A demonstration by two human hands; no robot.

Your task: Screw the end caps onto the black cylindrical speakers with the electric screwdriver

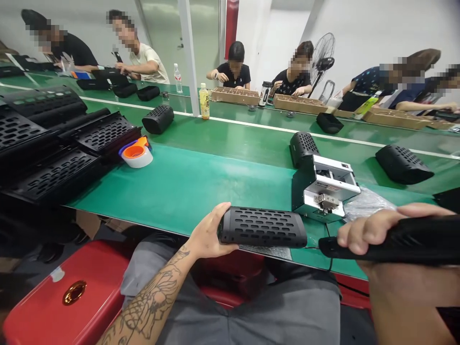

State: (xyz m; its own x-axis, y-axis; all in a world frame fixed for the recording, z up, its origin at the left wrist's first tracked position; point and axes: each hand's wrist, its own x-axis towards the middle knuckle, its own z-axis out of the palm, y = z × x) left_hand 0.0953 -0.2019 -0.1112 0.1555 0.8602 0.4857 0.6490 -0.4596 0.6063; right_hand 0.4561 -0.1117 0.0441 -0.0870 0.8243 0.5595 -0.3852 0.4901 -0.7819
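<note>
My left hand [206, 235] grips the left end of a black perforated speaker shell [264, 226], held lying flat over the near edge of the green bench [201, 177]. My right hand [373, 230] is closed around a black handled tool [402, 242] at the right, its tip pointing left toward the shell. Just behind the shell a small white and black machine [323, 187] stands on the bench, with a clear plastic bag beside it.
Stacked black perforated trays [53, 143] fill the left side, with an orange and white tape dispenser [136, 152] next to them. More black shells [402, 164] lie on the belt. Several people sit opposite with cardboard boxes [235, 96], bottles and a fan. A red stool [68, 292] stands below.
</note>
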